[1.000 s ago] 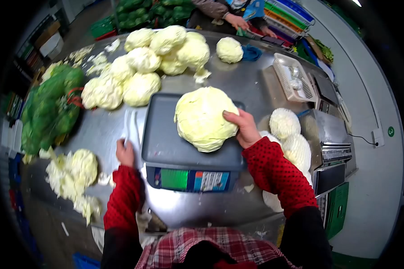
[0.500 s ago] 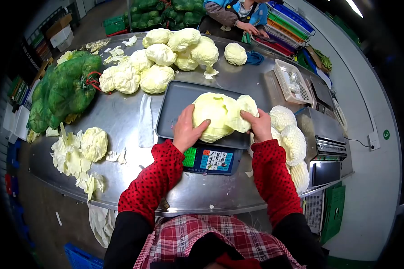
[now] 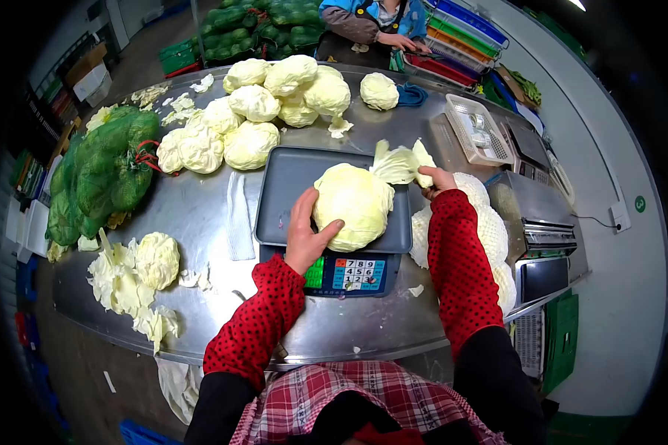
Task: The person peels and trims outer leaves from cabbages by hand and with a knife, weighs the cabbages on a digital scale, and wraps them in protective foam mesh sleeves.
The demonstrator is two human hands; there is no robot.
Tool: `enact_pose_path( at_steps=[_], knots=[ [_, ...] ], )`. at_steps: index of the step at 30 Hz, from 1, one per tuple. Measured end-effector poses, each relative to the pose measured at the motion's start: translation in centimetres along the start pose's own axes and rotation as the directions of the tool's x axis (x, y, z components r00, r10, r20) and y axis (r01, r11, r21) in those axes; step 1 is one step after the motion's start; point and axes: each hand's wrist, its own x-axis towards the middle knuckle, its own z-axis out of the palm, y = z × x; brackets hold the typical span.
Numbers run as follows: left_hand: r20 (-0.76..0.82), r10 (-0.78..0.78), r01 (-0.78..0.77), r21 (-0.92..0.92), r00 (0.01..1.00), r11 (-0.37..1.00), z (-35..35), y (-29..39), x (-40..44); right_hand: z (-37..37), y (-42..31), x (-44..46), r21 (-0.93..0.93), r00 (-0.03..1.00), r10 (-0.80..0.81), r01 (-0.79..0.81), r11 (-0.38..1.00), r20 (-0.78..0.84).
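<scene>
A pale cabbage head (image 3: 353, 206) rests on the grey tray (image 3: 274, 215) of a digital scale (image 3: 360, 276). My left hand (image 3: 309, 231) is pressed against the cabbage's left side, thumb toward its front and fingers apart. My right hand (image 3: 438, 182) is closed on a loose cabbage leaf (image 3: 398, 165) at the upper right of the head. The leaf looks peeled away, its end near or touching the cabbage. Right of the tray, partly behind my right forearm, lie several cabbages in white foam netting (image 3: 490, 230).
Several bare cabbages (image 3: 254, 102) are piled at the back. A green net sack (image 3: 100, 174) lies left, above a cabbage (image 3: 156, 261) and torn leaves (image 3: 115, 280). A white basket (image 3: 476, 132) and a metal box (image 3: 523, 215) stand right. Another person (image 3: 375, 30) works across the table.
My right hand has pulled the leaf up and to the right, away from the head. My left hand stays on the cabbage. The view has shifted slightly.
</scene>
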Motion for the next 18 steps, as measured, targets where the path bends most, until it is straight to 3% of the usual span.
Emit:
enact_pose_path(
  at_steps=[2,5,6,7,8,11,12,13,14,15,16,17,18],
  knots=[
    [-0.014,0.043,-0.042,0.019,0.999,0.999,-0.1,0.4,-0.2,2.1,0.6,-1.3,-0.073,0.977,-0.035,0.020,0.997,-0.213],
    [-0.020,0.113,-0.111,0.062,0.993,0.992,0.1,1.0,0.0,2.7,0.4,-0.2,-0.212,0.931,-0.152,0.083,0.974,-0.331],
    [-0.012,0.135,-0.134,0.091,0.991,0.987,0.1,1.1,0.0,2.9,0.3,0.8,-0.222,0.883,-0.252,0.175,0.959,-0.395],
    [-0.014,0.132,-0.130,0.096,0.991,0.987,0.1,1.2,0.0,4.4,-1.1,-1.3,-0.324,0.824,-0.426,0.315,0.892,-0.373],
    [-0.002,0.109,-0.108,0.096,0.994,0.989,0.1,1.2,0.2,5.9,-2.2,-2.1,-0.304,0.767,-0.542,0.455,0.837,-0.345],
    [0.000,0.073,-0.073,0.080,0.997,0.994,0.2,0.9,0.2,13.7,-5.4,-11.5,-0.139,0.672,-0.740,0.736,0.662,0.035],
    [-0.007,0.066,-0.066,0.062,0.998,0.996,0.4,0.8,0.1,15.3,-4.9,-12.8,-0.081,0.571,-0.768,0.814,0.575,0.290],
    [-0.003,0.062,-0.061,0.061,0.998,0.996,0.4,0.9,0.2,16.8,-5.3,-17.3,-0.024,0.594,-0.555,0.695,0.719,0.582],
    [-0.003,0.038,-0.037,0.045,0.999,0.998,0.4,1.2,0.2,17.6,-4.9,-18.4,-0.032,0.494,-0.418,0.674,0.738,0.762],
    [-0.002,0.009,-0.009,0.030,1.000,1.000,0.3,1.3,0.1,17.8,-4.1,-16.7,-0.165,0.537,-0.330,0.678,0.716,0.776],
    [-0.018,0.051,-0.050,0.070,0.999,0.996,0.4,0.9,0.1,17.1,-2.1,-13.8,-0.346,0.541,-0.407,0.817,0.461,0.736],
    [-0.029,0.054,-0.052,0.067,0.998,0.996,0.4,1.2,0.3,16.6,-0.9,-11.6,-0.504,0.507,-0.485,0.851,0.149,0.713],
    [-0.003,0.057,-0.056,0.069,0.998,0.996,0.2,1.8,0.5,16.3,-0.9,-11.6,-0.590,0.579,-0.294,0.805,0.059,0.761]
  ],
)
